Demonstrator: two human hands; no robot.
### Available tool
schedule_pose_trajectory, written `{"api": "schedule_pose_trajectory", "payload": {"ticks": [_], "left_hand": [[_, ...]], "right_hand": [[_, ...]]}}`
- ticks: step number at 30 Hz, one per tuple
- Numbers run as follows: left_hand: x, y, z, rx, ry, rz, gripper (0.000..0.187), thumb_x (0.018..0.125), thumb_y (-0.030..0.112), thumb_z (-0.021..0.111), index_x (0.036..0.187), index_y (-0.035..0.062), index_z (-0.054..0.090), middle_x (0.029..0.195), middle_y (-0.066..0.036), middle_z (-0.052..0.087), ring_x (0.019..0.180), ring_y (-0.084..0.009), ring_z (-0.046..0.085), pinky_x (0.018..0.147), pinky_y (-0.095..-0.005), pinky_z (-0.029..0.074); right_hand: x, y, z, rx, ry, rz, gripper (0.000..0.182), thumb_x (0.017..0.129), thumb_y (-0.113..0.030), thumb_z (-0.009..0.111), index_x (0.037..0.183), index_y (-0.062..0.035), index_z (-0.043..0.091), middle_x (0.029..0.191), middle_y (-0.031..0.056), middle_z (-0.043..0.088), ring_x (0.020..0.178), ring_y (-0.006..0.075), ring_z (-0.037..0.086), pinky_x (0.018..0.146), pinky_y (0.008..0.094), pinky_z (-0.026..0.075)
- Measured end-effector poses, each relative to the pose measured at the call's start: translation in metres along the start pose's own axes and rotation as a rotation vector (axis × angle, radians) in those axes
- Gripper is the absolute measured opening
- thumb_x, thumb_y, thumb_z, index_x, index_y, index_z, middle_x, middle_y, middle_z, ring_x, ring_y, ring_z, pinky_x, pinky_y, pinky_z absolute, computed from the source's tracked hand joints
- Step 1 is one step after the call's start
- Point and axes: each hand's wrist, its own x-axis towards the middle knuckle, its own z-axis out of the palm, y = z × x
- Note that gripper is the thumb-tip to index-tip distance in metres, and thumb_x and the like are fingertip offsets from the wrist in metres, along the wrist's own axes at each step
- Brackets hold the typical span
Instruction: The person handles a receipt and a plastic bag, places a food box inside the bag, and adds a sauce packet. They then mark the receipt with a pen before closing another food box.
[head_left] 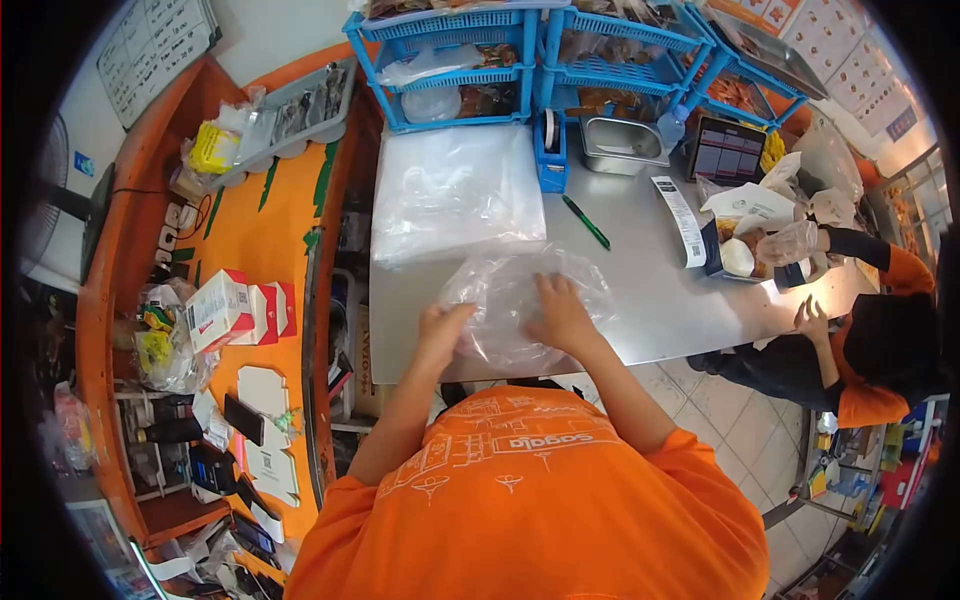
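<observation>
A crumpled clear plastic bag [497, 318] lies at the near edge of the metal table, between my two hands. My left hand [440, 332] is closed on the bag's left side, its fingertips partly hidden. Over the right part of the bag, my right hand [560, 312] rests with its fingers stretched out and apart. Just beyond is a flat stack of clear plastic bags [455, 185]. To the right of this stack lies a green marker [586, 222].
Blue basket racks [450, 75] line the back, beside a blue tape dispenser [551, 150] and a metal pan [624, 145]. A receipt [680, 220] lies near food boxes [738, 258]. At right, a co-worker's gloved hand [790, 243] reaches over them. An orange counter [270, 220] stands left.
</observation>
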Motion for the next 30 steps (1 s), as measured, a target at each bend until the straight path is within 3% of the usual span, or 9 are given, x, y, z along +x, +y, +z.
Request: {"api": "schedule_pose_trajectory", "payload": {"ticks": [1, 6, 8, 10, 12, 18, 22, 26, 30], "left_hand": [[0.006, 0.005, -0.023, 0.074, 0.036, 0.076, 0.023, 0.073, 0.015, 0.068, 0.087, 0.0006, 0.058, 0.072, -0.007, 0.058, 0.057, -0.0165, 0.057, 0.043, -0.0282, 0.045], [-0.025, 0.052, -0.059, 0.990, 0.221, 0.305, 0.025, 0.068, 0.008, 0.066, 0.090, 0.0010, 0.055, 0.075, -0.010, 0.057, 0.069, -0.0258, 0.059, 0.059, -0.0352, 0.049], [-0.044, 0.067, -0.016, 0.913, 0.377, 1.035, 0.024, 0.068, 0.010, 0.067, 0.089, 0.0047, 0.056, 0.077, -0.009, 0.056, 0.074, -0.0257, 0.058, 0.067, -0.0363, 0.046], [-0.040, 0.040, 0.011, 0.762, -0.236, 0.869, 0.034, 0.065, 0.009, 0.070, 0.095, 0.0060, 0.054, 0.088, -0.008, 0.058, 0.084, -0.0270, 0.058, 0.072, -0.0373, 0.046], [-0.018, 0.016, 0.040, 1.051, -0.418, 1.002, 0.047, 0.063, 0.008, 0.071, 0.105, 0.0069, 0.051, 0.100, -0.008, 0.059, 0.090, -0.0272, 0.059, 0.075, -0.0385, 0.047], [0.032, 0.021, -0.011, 1.695, -0.375, 0.259, 0.057, 0.060, 0.013, 0.076, 0.111, 0.0090, 0.051, 0.108, -0.011, 0.059, 0.101, -0.0281, 0.059, 0.078, -0.0427, 0.050], [0.064, 0.002, -0.018, 1.624, -0.330, 0.371, 0.059, 0.057, 0.008, 0.075, 0.111, 0.0059, 0.051, 0.110, -0.015, 0.060, 0.099, -0.0292, 0.061, 0.078, -0.0410, 0.050], [0.044, 0.036, -0.020, 1.577, -0.673, 0.419, 0.044, 0.064, 0.008, 0.072, 0.105, -0.0002, 0.058, 0.102, -0.017, 0.064, 0.095, -0.0291, 0.062, 0.080, -0.0376, 0.050], [-0.041, 0.118, -0.121, 0.312, -1.201, 0.448, 0.029, 0.087, 0.013, 0.054, 0.111, -0.0029, 0.057, 0.106, -0.013, 0.064, 0.098, -0.0212, 0.061, 0.087, -0.0310, 0.046]], "right_hand": [[0.002, 0.009, 0.016, -0.695, 0.144, -0.053, 0.089, 0.059, -0.046, 0.077, 0.130, -0.0063, 0.039, 0.131, 0.0203, 0.042, 0.127, 0.0366, 0.033, 0.105, 0.0472, 0.026], [0.015, -0.010, -0.015, -0.771, -0.329, -0.096, 0.117, 0.051, -0.053, 0.079, 0.139, -0.0027, 0.022, 0.140, 0.0204, 0.031, 0.134, 0.0385, 0.019, 0.109, 0.0509, 0.013], [0.017, -0.018, -0.019, -0.808, -0.267, -0.134, 0.116, 0.048, -0.047, 0.082, 0.140, -0.0083, 0.024, 0.141, 0.0187, 0.031, 0.134, 0.0372, 0.020, 0.109, 0.0503, 0.014], [0.024, -0.018, -0.014, -0.806, -0.310, -0.165, 0.115, 0.047, -0.047, 0.083, 0.139, -0.0083, 0.025, 0.141, 0.0186, 0.031, 0.134, 0.0369, 0.021, 0.108, 0.0507, 0.015], [0.031, -0.014, -0.012, -0.808, -0.345, -0.198, 0.115, 0.046, -0.047, 0.083, 0.138, -0.0084, 0.027, 0.141, 0.0186, 0.031, 0.134, 0.0366, 0.021, 0.108, 0.0510, 0.016], [0.029, 0.004, -0.028, -0.747, -0.393, -0.273, 0.102, 0.050, -0.050, 0.081, 0.133, -0.0082, 0.038, 0.139, 0.0168, 0.034, 0.134, 0.0325, 0.023, 0.106, 0.0503, 0.020], [0.046, -0.052, -0.019, -0.638, -0.483, -0.191, 0.058, 0.069, -0.031, 0.072, 0.120, -0.0083, 0.055, 0.130, 0.0187, 0.043, 0.122, 0.0359, 0.038, 0.094, 0.0422, 0.039], [0.054, -0.057, 0.042, -0.443, -0.201, -0.626, 0.052, 0.074, -0.026, 0.067, 0.119, -0.0066, 0.054, 0.117, 0.0205, 0.053, 0.108, 0.0364, 0.051, 0.090, 0.0437, 0.043], [0.085, -0.077, 0.047, -0.562, -0.435, -0.732, 0.046, 0.080, -0.031, 0.060, 0.118, -0.0055, 0.055, 0.111, 0.0196, 0.058, 0.100, 0.0366, 0.057, 0.090, 0.0423, 0.044]]}}
